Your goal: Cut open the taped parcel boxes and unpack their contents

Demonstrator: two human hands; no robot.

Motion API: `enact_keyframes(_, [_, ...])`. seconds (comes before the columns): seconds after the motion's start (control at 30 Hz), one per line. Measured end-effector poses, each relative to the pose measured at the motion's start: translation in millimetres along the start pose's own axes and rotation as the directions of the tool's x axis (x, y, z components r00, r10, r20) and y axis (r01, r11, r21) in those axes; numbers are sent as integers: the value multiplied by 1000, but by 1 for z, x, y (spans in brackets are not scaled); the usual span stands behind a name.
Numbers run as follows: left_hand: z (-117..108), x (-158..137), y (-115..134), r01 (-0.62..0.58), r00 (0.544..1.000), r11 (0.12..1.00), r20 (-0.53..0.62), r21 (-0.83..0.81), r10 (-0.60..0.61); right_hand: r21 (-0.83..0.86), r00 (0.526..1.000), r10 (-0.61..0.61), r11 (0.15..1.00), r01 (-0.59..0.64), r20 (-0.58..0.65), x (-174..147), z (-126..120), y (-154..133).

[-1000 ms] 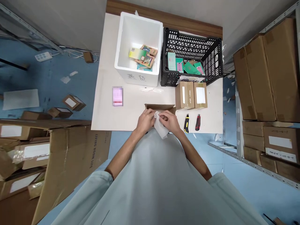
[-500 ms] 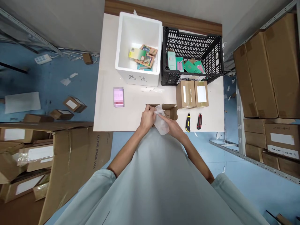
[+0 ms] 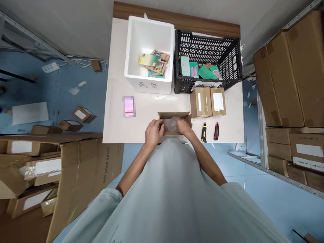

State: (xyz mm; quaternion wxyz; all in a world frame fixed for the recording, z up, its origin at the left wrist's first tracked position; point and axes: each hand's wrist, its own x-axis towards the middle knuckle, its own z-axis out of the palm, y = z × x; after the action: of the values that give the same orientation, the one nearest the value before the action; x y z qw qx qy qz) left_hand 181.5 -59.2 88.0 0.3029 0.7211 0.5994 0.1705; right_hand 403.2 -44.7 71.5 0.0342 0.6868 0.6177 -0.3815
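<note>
Down inside the small open brown cardboard box [image 3: 172, 133] now sits the thin, translucent white wrapping sheet [image 3: 170, 125], which half a second ago was held up between both hands and hanging over the near edge. From where I stand, the person's left hand [image 3: 154, 132] has moved to the nine o'clock end of the box, its fingers curled at the edge; whether they grip the cardboard I cannot tell. At three o'clock, the right hand [image 3: 183, 127] reaches in with bent fingers touching the sheet, though I can't see whether they pinch it.

Taking the box as the clock's centre and twelve as away from the person, a white foam tub [image 3: 152, 86] stands at eleven and a black slatted plastic crate [image 3: 182, 85] at one, both holding small coloured packets. Two taped brown cartons [image 3: 201, 103] sit side by side at two. Between three and four lie a black-and-yellow utility knife [image 3: 204, 133] and a red-and-black utility knife [image 3: 216, 131]. At ten, a blurred pink rectangular item [image 3: 129, 107] rests on the white tabletop [image 3: 113, 130].
</note>
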Motion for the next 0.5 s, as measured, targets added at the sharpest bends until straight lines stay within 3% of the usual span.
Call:
enact_keyframes(0.1, [-8, -4, -15, 88, 995, 996, -53, -13, -89, 165, 971, -53, 982, 93, -233, -34, -13, 23])
enact_keyframes(0.13, [-9, -5, -19, 111, 992, 994, -53, -7, -111, 184, 947, -18, 980, 81, -321, -46, -16, 31])
enact_keyframes(0.2, [-10, -5, -23, 154, 988, 988, -22, 27, -153, 160, 905, 122, 985, -60, -408, -66, -21, 47])
enact_keyframes(0.27, [-8, -4, -23, 194, 979, 977, 41, 84, -198, 126, 895, 243, 969, -211, -374, -77, -21, 58])
enact_keyframes(0.33, [-4, -2, -20, 224, 965, 964, 107, 144, -240, 91, 910, 297, 955, -283, -290, -80, -15, 61])
enact_keyframes(0.4, [-1, 0, -17, 232, 955, 953, 138, 193, -261, 57, 924, 301, 954, -296, -236, -78, -8, 58])
enact_keyframes(0.5, [-5, 4, -14, 214, 958, 951, 141, 225, -250, 53, 923, 294, 956, -290, -248, -78, 3, 47])
